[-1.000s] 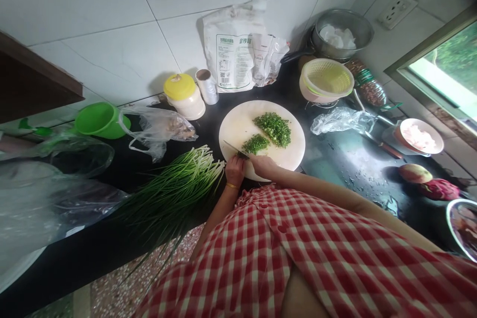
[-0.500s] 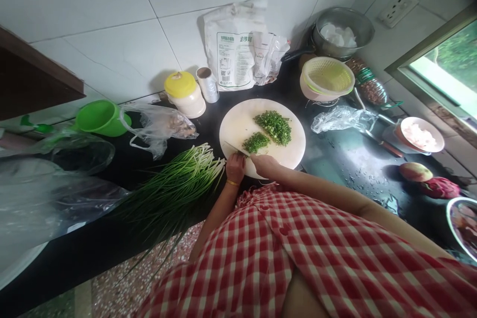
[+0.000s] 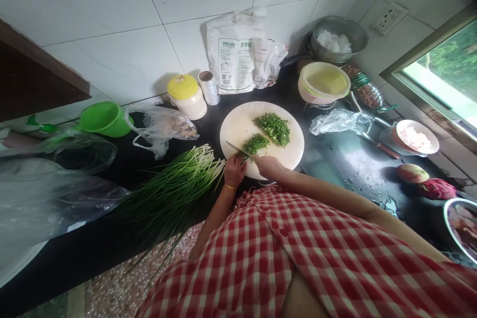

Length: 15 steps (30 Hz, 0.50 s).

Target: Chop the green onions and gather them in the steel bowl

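Observation:
My right hand (image 3: 269,166) is closed round the handle of a knife (image 3: 237,148), whose blade points left over the front-left of a round white cutting board (image 3: 234,121). Just in front of the blade, the fingers of my left hand (image 3: 234,171) are curled and pressed on green onions (image 3: 243,158), mostly hidden under them. A small heap of chopped green onion (image 3: 255,143) lies right behind the blade. Farther back on the board sits a larger chopped heap (image 3: 274,128). A bunch of whole green onions (image 3: 175,184) is spread on the counter left of my left hand.
A yellow-lidded jar (image 3: 186,97), a roll (image 3: 209,88) and a white bag (image 3: 234,54) stand behind the board. At left are a green container (image 3: 104,119) and plastic bags (image 3: 158,126). Rightward are a colander (image 3: 324,82), a bowl (image 3: 415,136) and a dragon fruit (image 3: 437,189).
The view has shifted slightly. The knife blade now shows more clearly above my left fingers. Both hands stay at the front-left of the board, and the chopped heaps look about the same.

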Motion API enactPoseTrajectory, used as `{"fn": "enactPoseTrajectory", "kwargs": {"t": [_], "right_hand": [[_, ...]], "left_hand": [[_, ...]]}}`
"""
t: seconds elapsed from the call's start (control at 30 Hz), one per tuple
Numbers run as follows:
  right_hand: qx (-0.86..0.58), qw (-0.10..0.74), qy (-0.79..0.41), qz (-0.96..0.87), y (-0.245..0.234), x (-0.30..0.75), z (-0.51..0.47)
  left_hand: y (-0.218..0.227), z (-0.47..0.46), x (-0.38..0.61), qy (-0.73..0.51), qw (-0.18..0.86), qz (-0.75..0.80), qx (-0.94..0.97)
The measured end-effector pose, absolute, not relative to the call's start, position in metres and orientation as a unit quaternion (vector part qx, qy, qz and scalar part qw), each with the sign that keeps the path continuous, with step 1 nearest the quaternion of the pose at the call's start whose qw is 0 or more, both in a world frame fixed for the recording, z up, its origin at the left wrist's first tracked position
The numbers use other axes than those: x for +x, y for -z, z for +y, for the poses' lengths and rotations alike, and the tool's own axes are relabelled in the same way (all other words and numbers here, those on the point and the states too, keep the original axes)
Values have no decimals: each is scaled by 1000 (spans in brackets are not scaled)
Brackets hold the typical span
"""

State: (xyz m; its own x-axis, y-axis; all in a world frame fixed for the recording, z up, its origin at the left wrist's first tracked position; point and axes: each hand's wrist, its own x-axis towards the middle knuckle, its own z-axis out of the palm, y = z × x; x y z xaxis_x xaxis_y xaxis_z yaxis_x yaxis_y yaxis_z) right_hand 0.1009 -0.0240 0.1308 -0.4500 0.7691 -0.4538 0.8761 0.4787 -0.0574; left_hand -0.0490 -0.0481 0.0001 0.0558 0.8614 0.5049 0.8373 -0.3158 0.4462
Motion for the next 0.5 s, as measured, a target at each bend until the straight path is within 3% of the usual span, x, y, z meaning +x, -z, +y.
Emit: {"fn": "enactPoseTrajectory", "kwargs": {"t": [0.5], "right_hand": [[487, 192, 154, 838, -114, 85, -14]], "left_hand": [[3, -41, -46, -344, 17, 589, 731]]}}
